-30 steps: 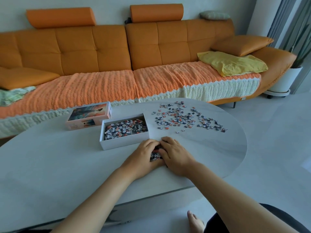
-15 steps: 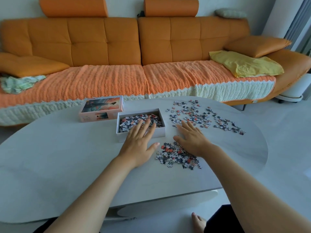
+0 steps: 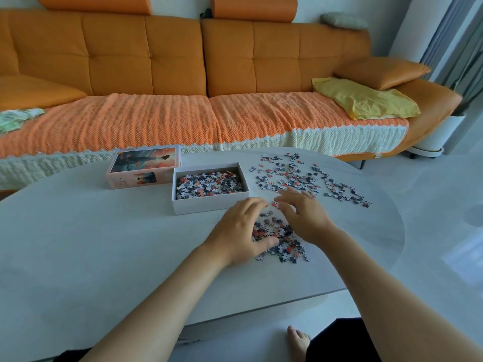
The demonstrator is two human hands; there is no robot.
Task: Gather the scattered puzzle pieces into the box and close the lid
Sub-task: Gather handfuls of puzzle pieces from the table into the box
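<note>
- Two piles left out: near heap [image 3: 281, 241] between the hands, far scatter [image 3: 308, 178] right of the box [image 3: 209, 205].
- Lid [image 3: 145, 165] lying off, just left of the box, picture side up.
- Box open, partly filled.
- Left hand [image 3: 240, 231] curled loosely at the heap's left edge, fingers half bent, holding nothing visible.
- Right hand [image 3: 303, 218] arched over the heap's far side, fingers spread and bent, gripping nothing yet.
- Step in hand, likely: cupping the heap.
- Next, probably: press palms together under the pieces, lift, tip into the box.
</note>
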